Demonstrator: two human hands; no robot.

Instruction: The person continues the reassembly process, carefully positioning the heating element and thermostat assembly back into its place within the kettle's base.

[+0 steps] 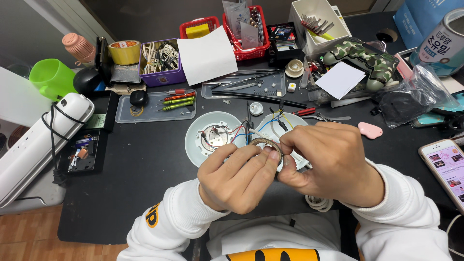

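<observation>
From where I watch, the far left at nine o'clock holds a long white housing (36, 145) with a black cord looped over it, and a green cup (52, 77) sits above it near ten o'clock. Next along, a clear tray (154, 108) carries small screwdrivers (178, 101) with red and green handles, and behind it at eleven o'clock is a purple box (162, 63) stuffed with cables. A sheet of white paper (207, 57) leans against a red basket (246, 34) toward twelve o'clock.

At the centre, a round white lamp base (203, 137) lies open on the black table (140, 169), red, blue and black wires (241, 130) running from it. My left hand (237, 179) is just below it at six o'clock, fingers curled and pressed together, thumb and forefinger pinching a small metal ring (267, 143). The ring is held up just in front of the lamp base, between both hands. My right hand (331, 162) meets it from the other side, fingertips closed on the ring's right edge, knuckles bunched.

Further right, a camouflage-patterned object (367, 58) rests at one o'clock, a white square of paper (340, 79) against it. A pink oval piece (370, 130) lies at three o'clock, and a phone (447, 166) with its screen lit sits at the right edge.
</observation>
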